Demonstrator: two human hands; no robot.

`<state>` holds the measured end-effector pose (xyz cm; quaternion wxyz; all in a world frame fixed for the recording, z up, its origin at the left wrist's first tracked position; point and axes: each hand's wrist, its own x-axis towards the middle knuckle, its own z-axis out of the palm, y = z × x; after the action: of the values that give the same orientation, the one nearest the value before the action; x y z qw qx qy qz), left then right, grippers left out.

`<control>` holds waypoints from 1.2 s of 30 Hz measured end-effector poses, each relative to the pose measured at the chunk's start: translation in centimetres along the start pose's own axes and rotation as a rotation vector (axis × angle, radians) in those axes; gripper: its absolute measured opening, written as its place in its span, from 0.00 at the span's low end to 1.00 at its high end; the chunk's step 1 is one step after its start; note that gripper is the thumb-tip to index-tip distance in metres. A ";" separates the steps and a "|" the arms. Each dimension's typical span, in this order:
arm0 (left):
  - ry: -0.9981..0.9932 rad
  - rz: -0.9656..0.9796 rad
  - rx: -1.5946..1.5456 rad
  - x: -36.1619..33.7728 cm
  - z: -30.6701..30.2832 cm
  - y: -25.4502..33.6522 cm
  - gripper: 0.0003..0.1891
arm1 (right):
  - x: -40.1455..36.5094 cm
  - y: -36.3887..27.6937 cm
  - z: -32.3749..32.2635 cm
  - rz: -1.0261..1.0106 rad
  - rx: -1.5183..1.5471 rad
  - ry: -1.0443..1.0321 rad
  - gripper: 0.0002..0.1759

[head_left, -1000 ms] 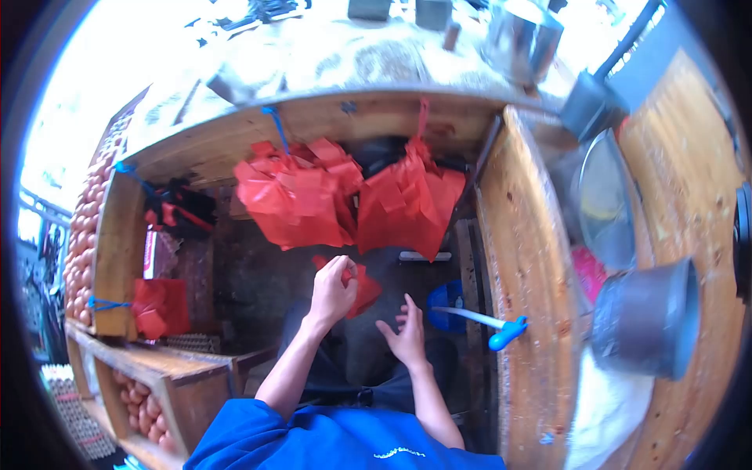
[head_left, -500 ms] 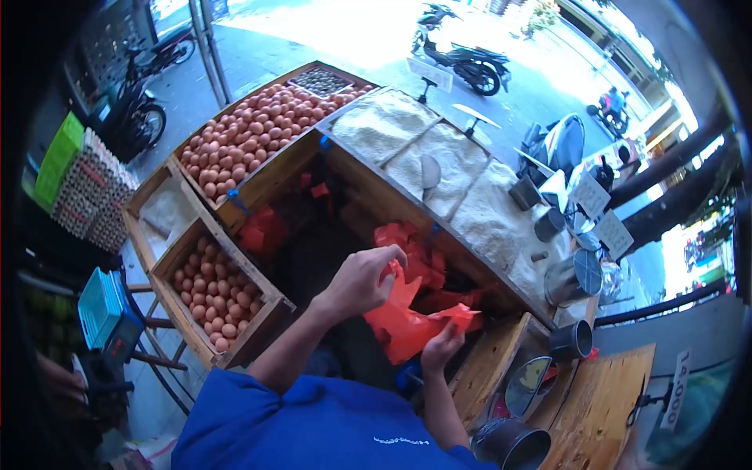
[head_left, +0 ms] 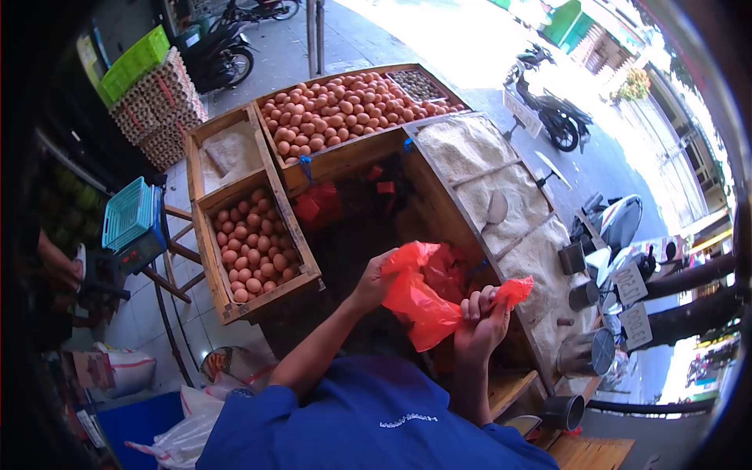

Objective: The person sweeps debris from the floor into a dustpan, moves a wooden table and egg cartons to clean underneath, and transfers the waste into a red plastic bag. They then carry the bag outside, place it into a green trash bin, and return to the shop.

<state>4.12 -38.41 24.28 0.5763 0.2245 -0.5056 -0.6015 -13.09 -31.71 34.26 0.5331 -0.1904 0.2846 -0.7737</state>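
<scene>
A thin red plastic bag [head_left: 429, 319] is stretched between my two hands, over the dark hollow in the middle of the wooden stall. My left hand [head_left: 376, 280] pinches its upper left edge. My right hand [head_left: 482, 319] has its fingers closed round the bag's other side, and a crumpled end sticks out above them. Behind it, more red plastic [head_left: 445, 270] lies against the inner wooden wall, partly covered by the held bag. Left of my left hand is a wooden box of brown eggs [head_left: 254, 243].
A large egg tray [head_left: 345, 110] runs along the back. Rice compartments [head_left: 501, 196] with price signs line the right, beside metal cans [head_left: 586, 352]. A blue scale with a turquoise basket [head_left: 129, 211] and stacked egg cartons [head_left: 160, 110] stand left. A person's arm [head_left: 59, 258] shows at far left.
My head view has swung to the right-hand side of the scene shifting, with the stall now further right in view. The bag is raised and spread wider between my hands.
</scene>
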 end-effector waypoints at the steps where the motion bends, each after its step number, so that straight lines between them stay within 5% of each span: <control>1: 0.113 -0.163 -0.376 -0.4 0.9 -1.0 0.26 | 0.9 -0.1 -0.4 0.072 -0.039 -0.004 0.15; 3: 0.031 -0.107 -0.542 -0.6 0.4 -3.0 0.27 | 2.8 0.0 -1.4 0.179 -0.075 -0.036 0.15; 5: 0.041 -0.047 -0.534 -0.5 2.6 -0.7 0.28 | 5.2 1.2 -2.5 0.551 -0.025 0.020 0.14; 7: 0.167 0.040 -0.323 0.4 6.2 2.3 0.30 | 6.7 2.8 -4.0 0.656 -0.022 -0.105 0.15; 9: 0.236 -0.119 -0.316 -0.5 6.8 3.2 0.34 | 7.3 3.5 -3.6 0.934 -0.112 -0.136 0.23; 12: 0.434 -0.241 -0.085 -1.3 7.1 1.5 0.39 | 8.4 8.6 -7.0 0.835 -0.202 -0.486 0.34; 14: 0.495 -0.348 0.588 -2.0 5.5 -1.2 0.34 | 8.7 13.2 -9.0 0.835 -0.136 -0.608 0.38; 17: 0.562 -0.143 0.358 -3.9 4.7 1.3 0.28 | 5.2 11.9 -4.8 0.673 -0.584 -0.890 0.45; 19: 0.759 -0.133 0.448 -5.4 3.7 2.3 0.23 | 1.4 10.0 -1.1 0.351 -0.667 -1.003 0.48; 20: 0.784 -0.169 0.549 -6.6 3.7 3.7 0.21 | -0.4 9.5 0.5 0.079 -0.656 -1.039 0.41; 23: 0.921 -0.062 0.669 -9.1 2.9 3.3 0.19 | -2.4 11.2 0.5 -0.173 -0.871 -1.158 0.34; 24: 0.984 0.066 0.708 -9.9 2.2 2.6 0.17 | -3.2 12.4 0.0 -0.123 -0.706 -1.067 0.22; 25: 1.012 0.082 0.709 -10.8 2.1 3.2 0.17 | -3.3 12.8 0.2 -0.120 -0.696 -1.098 0.22; 28: 0.855 0.292 0.733 -14.6 4.2 7.9 0.16 | -3.3 14.3 2.6 0.911 -0.364 -0.709 0.09; 30: 0.583 -0.065 0.936 -17.3 5.2 13.4 0.10 | -4.9 13.4 6.8 0.976 -0.600 -1.211 0.05; 32: 0.533 -0.026 1.144 -19.1 4.2 15.2 0.09 | -6.6 14.4 9.5 1.130 -0.597 -1.307 0.04; 34: 0.468 0.015 1.341 -20.9 3.3 16.4 0.08 | -7.2 17.2 10.3 1.189 -0.647 -1.739 0.06; 36: 0.539 0.060 1.462 -23.0 2.1 17.3 0.12 | -8.4 18.0 12.0 1.211 -0.763 -1.803 0.06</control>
<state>15.78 -13.46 32.86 0.4011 0.6721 -0.6219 -0.0245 10.05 -31.54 31.95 0.7350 -0.6554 0.0603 0.1632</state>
